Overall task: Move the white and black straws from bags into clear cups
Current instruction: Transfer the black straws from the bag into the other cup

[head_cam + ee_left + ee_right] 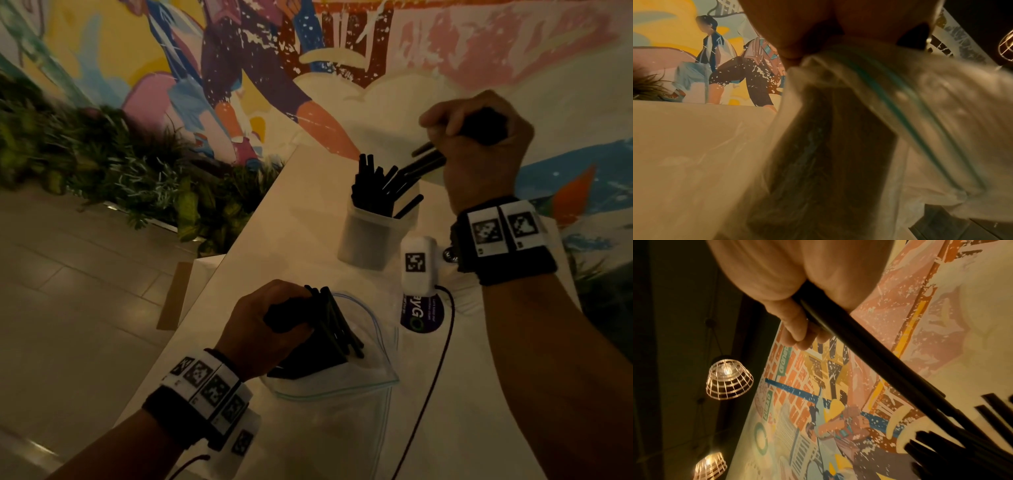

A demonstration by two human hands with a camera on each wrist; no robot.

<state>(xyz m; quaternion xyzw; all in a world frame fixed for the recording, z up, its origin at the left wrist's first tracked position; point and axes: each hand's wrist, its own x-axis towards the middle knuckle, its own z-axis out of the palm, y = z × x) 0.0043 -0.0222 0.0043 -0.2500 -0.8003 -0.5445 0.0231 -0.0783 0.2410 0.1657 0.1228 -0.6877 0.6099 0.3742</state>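
A few black straws (426, 161) are being gripped in the right hand (479, 150), slanted down-left toward the clear cup (373, 233) just below; the bagged bundle (329, 329) is being clasped by the left hand (270, 325).

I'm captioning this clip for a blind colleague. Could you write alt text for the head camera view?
The right hand holds a few black straws over a clear cup already packed with them, on a white table. The left hand grips more black straws in an open zip bag; a colourful mural fills the wall behind.

A painted mural (342, 68) fills the wall above green plants (102, 161), a tiled floor (68, 308) and a white table (291, 222); caged lamps (729, 378) glow.
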